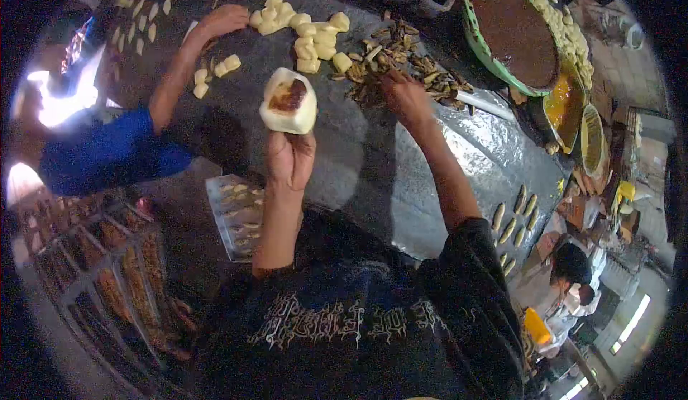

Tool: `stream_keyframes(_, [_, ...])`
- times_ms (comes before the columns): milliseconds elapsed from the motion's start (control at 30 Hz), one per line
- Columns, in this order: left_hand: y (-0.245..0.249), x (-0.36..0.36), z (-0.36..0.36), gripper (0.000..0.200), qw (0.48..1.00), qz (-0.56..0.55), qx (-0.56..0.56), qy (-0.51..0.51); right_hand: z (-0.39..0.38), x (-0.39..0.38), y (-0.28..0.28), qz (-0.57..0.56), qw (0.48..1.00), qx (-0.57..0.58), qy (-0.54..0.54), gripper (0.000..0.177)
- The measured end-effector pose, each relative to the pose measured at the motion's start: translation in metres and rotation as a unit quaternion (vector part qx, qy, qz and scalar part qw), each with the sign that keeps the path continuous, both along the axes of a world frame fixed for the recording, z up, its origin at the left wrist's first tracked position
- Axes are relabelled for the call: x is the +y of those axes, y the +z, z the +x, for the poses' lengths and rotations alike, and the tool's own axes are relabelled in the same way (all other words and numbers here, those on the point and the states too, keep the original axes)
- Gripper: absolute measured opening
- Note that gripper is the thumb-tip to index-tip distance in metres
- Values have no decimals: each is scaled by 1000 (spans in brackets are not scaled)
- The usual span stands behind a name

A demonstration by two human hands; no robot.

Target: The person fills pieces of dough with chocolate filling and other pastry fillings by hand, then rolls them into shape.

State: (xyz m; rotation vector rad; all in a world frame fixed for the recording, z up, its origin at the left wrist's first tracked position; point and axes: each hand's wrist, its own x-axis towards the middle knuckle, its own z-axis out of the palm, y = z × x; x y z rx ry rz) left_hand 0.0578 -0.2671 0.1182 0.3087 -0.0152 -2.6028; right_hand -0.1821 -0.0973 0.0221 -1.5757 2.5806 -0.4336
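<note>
My left hand (292,158) is raised above the table with its fingers wrapped round a pale piece of dough (306,117). A dark brown filling (288,97) is spread in the hollow of that dough. My right hand (408,101) reaches down into a heap of brown and yellowish strips (433,77), fingers curled among them. What its fingertips grip is hidden by the hand and the heap. Just beyond the left hand, several pale dough lumps (319,41) lie clustered on the dark metal table (337,160).
Another person's hand (228,20) touches the dough lumps from the left. A green-rimmed basin (473,34) of brown paste stands at back right, beside a container of orange liquid (566,106). Shaped dough pieces (510,229) lie at right. A tray (223,221) sits below the table edge.
</note>
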Motion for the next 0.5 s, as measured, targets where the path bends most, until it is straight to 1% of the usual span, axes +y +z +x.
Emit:
stream_keyframes(33, [4, -4, -9, 41, 996, 4, 77, -55, -1, -3, 1, 5, 1000, 3, -10, 30])
stream_keyframes(100, [-4, 5, -21, 42, 989, 69, 120, -59, 0, -10, 7, 12, 1000, 13, -23, 27])
stream_keyframes(133, [-3, 10, -28, 42, 983, 105, 138, -66, 2, -12, 18, -6, 998, -21, -51, 25])
stream_keyframes(200, [2, 25, -41, 45, 988, 56, 128, -65, 6, -9, 49, -40, 990, -86, -109, 20])
stream_keyframes(233, [7, 32, -48, 46, 990, 32, 123, -64, 6, -7, 65, -47, 977, -148, -147, 19])
stream_keyframes(267, [-4, 35, -50, 47, 979, 99, 154, -90, 8, -3, 79, -54, 958, -211, -185, 18])
stream_keyframes(300, [-4, 38, -54, 47, 962, 167, 183, -116, 11, 2, 87, -60, 934, -273, -222, 18])
stream_keyframes(333, [-3, 41, -56, 48, 963, 159, 194, -101, 13, 10, 88, -89, 928, -289, -220, 24])
stream_keyframes(400, [0, 47, -56, 51, 959, 158, 211, -102, 9, 26, 58, -191, 854, -427, -225, 24])
stream_keyframes(433, [1, 51, -54, 52, 955, 165, 223, -102, 10, 35, 37, -242, 806, -492, -221, 24])
stream_keyframes(467, [3, 54, -50, 54, 956, 164, 226, -93, 15, 44, 17, -341, 706, -593, -181, 26])
stream_keyframes(500, [3, 56, -45, 55, 946, 184, 248, -103, 18, 47, 18, -368, 673, -615, -183, 26])
